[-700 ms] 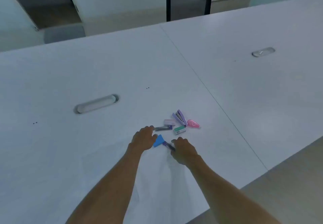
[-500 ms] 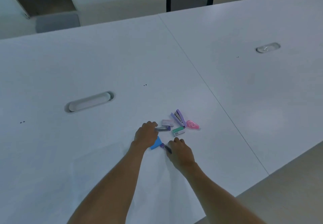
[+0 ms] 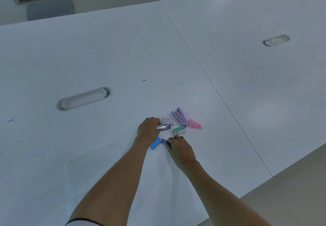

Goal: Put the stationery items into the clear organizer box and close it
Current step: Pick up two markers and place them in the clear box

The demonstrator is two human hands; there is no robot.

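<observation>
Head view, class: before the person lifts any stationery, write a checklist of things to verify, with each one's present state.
1. Left hand on the silver-purple tube: ok.
2. Right hand grips the dark item beside the blue piece: cannot tell.
3. Purple stapler, pink tape dispenser, green box lie loose: ok.
4. Clear organizer box in view: not ok.
5. White table gives room: ok.

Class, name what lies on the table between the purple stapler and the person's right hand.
In the head view, a green-and-white box lies between the purple stapler and the right hand.
</observation>
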